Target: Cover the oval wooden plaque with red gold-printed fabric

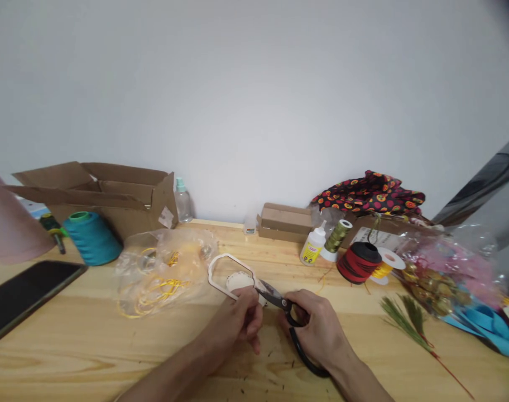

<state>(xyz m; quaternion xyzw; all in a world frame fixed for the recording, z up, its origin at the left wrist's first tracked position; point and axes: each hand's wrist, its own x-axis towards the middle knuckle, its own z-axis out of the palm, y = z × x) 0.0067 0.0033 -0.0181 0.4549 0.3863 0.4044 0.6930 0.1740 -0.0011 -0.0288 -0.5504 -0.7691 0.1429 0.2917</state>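
Note:
In the middle of the table my left hand (243,318) pinches a thin, pale frame (211,273) with a scalloped outline. Its lower edge sits between my thumb and fingers, and the open loop tilts up and away. Behind it a pale round disc (238,279) shows, partly covered by the frame and my hand. My right hand (315,324) is closed around the black handles of a pair of scissors (275,297). The scissor blades point left and reach the right side of the frame. Whether they touch it or cut a thread there I cannot tell.
Left of my hands lies a clear bag (166,273) with yellow cord. Further left are a teal thread cone (91,237), a phone (28,296) and an open carton (112,206). To the right stand a glue bottle (313,245) and red cord (357,262); green tassels (409,321) lie nearer.

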